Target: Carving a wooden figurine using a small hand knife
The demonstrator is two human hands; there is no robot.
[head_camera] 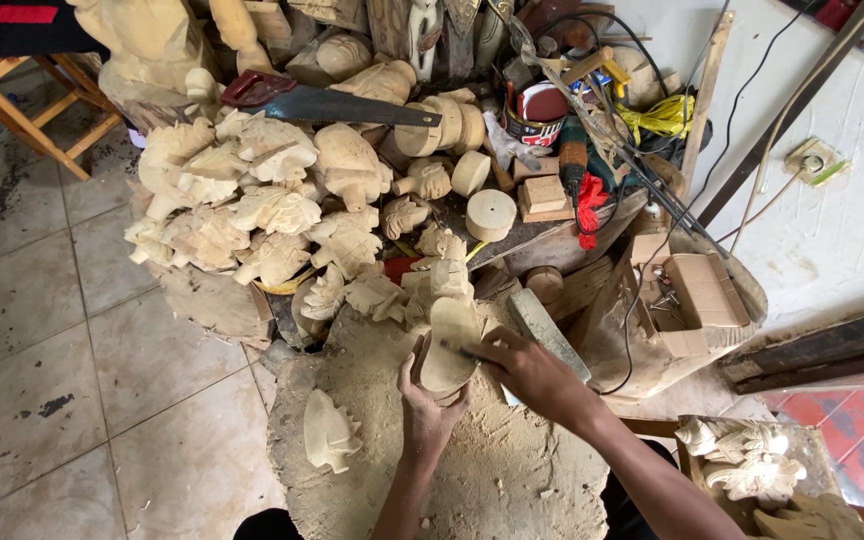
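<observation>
My left hand [422, 405] grips a pale, flat-cut wood blank [449, 345] from below and holds it upright over a big tree-stump block [472, 480] covered in wood dust. My right hand [524, 365] comes in from the right and holds a thin dark pencil-like tool [460, 351] with its tip against the face of the blank. A finished pale carving [330, 432] lies on the stump to the left of my left hand.
A heap of pale carved wood figures [252, 205] lies behind the stump. A handsaw [327, 102] rests on top of them. Round wood discs [490, 213], a tin, cables and a cardboard box [697, 290] crowd the right. Tiled floor [62, 330] lies left.
</observation>
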